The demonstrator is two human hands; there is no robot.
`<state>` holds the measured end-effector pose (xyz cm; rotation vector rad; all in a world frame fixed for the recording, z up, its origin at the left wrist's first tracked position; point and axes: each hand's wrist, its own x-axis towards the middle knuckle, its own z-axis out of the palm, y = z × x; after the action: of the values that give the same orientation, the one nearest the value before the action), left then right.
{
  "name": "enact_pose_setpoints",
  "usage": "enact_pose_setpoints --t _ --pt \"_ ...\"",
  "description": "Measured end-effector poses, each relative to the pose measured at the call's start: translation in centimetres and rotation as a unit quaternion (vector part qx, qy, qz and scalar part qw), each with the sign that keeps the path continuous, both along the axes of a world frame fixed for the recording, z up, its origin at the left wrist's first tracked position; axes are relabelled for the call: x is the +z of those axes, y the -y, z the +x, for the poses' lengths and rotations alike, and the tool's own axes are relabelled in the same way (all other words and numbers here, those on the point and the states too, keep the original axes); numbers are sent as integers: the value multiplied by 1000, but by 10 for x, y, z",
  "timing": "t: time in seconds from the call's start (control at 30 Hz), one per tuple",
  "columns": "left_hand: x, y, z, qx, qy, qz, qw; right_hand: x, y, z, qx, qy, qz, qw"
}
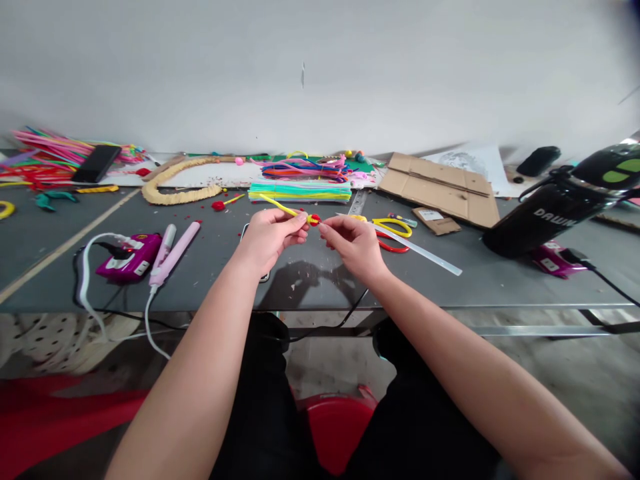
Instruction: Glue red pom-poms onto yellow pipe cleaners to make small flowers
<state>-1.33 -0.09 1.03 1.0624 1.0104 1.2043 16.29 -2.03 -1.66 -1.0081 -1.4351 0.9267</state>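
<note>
A yellow pipe cleaner (278,205) with a small red and yellow piece (314,220) at its right end is held over the grey table. My left hand (275,239) is closed, pinching the yellow stem just left of the red part. From the right, the fingertips of my right hand (354,245) press together at the red part's edge. Behind my hands lie bundles of green and yellow pipe cleaners (300,193). Another red piece on a yellow stem (219,206) rests to the left.
Scissors (393,248), a translucent strip (433,257) and cardboard (445,190) lie right of my hands. A black bottle (545,213) stands far right. At left are a pink straightener (174,257), a purple power strip (131,259) and a phone (97,164).
</note>
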Motion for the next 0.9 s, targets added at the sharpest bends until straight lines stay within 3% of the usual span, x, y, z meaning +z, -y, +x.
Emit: enact_pose_setpoints --t 0.57,0.73,0.9 --pt "2 0 -2 12 -6 -13 1000 1 -1 -2 0 4 -38 999" --pt "2 -4 -4 78 14 -5 997 5 8 1 24 11 -34 999" --pt "2 -10 -11 152 90 20 984 -1 14 2 64 57 -64 994"
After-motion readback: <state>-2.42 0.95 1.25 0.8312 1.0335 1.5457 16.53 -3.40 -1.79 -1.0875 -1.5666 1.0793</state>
